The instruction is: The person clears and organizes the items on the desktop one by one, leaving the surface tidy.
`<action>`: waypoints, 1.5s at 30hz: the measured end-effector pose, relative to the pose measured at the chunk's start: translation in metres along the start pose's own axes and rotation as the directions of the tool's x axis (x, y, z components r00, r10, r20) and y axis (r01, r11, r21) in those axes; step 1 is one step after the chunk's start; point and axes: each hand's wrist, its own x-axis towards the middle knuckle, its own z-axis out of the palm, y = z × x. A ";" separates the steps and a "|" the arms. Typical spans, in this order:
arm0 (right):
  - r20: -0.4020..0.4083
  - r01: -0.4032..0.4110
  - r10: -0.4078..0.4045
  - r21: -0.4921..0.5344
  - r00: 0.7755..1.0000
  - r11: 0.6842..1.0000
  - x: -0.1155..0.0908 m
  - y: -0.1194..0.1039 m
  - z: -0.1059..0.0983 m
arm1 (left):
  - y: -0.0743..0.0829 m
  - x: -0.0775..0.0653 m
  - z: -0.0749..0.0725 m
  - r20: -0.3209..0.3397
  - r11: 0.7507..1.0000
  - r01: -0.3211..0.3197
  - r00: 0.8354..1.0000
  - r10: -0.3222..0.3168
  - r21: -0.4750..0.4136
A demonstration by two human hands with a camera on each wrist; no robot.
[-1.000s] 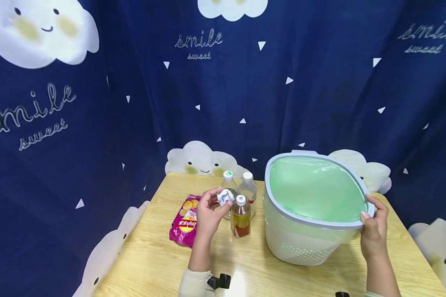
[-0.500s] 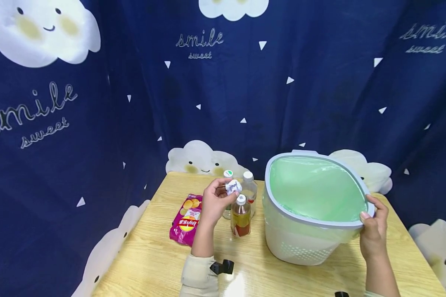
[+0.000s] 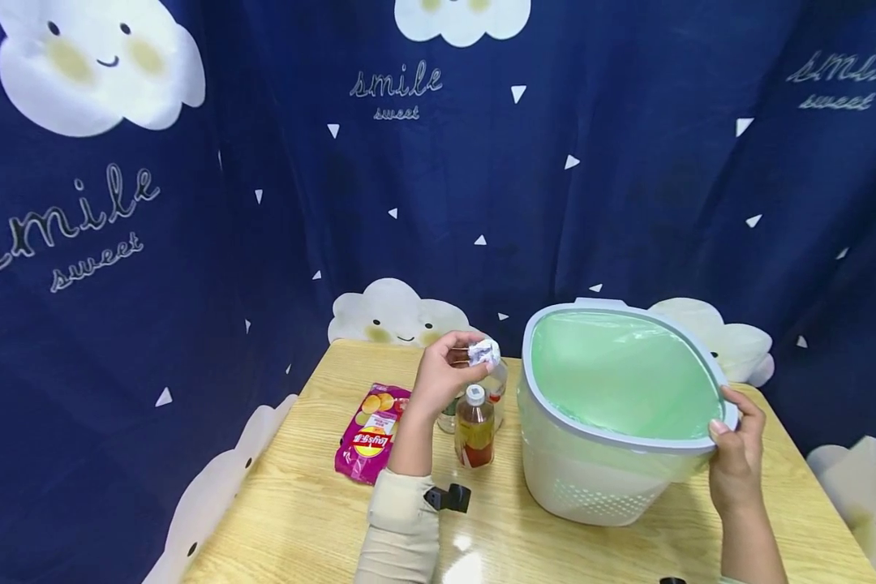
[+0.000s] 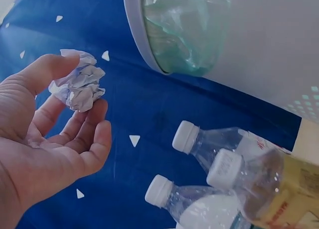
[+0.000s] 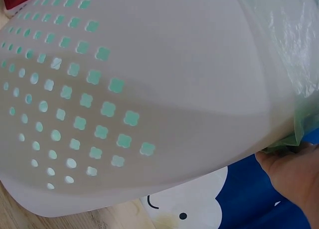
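Head view, my hands: wide apart, each busy with its own thing.
Crumpled paper: a white ball [image 3: 484, 352] pinched between the thumb and fingers of my left hand [image 3: 441, 380], in the air and apart from the bin.
Bin: a pale bin [image 3: 591, 496] with a grey-blue rim and a green liner [image 3: 628, 373] stands between my hands; my right hand [image 3: 737, 450] grips its right-hand rim, thumb on top.
Bottles: one with amber liquid [image 3: 474, 434] stands upright just right of my left wrist; two clear ones are behind that hand, partly hidden by it.
Crisp packet: a purple bag [image 3: 368, 442] lies on the wooden bench [image 3: 292, 503], left of my left forearm.
Curtain: dark blue [image 3: 438, 186], with smiling clouds and white triangles, beyond both hands.
Left wrist view, paper: my thumb presses one side, fingertips the other; three white-capped bottles are off to the right of that hand, the bin's rim above them.
Right wrist view, bin wall: rows of small cut-outs fill the side left of my right hand, whose fingertips are hidden at the liner's edge.
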 end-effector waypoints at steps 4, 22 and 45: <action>0.006 -0.002 0.002 0.001 1.000 1.000 0.000 0.000 -0.001 | 0.005 0.007 0.003 0.036 1.000 0.001 0.999 -0.002 0.007; -0.012 -0.001 0.001 0.008 1.000 1.000 -0.001 0.000 0.000 | -0.007 0.046 0.021 0.090 0.999 -0.006 0.996 0.009 -0.032; -0.008 -0.002 0.002 -0.016 1.000 1.000 0.000 -0.002 0.000 | 0.011 0.080 0.049 0.211 0.999 0.004 0.977 -0.015 0.054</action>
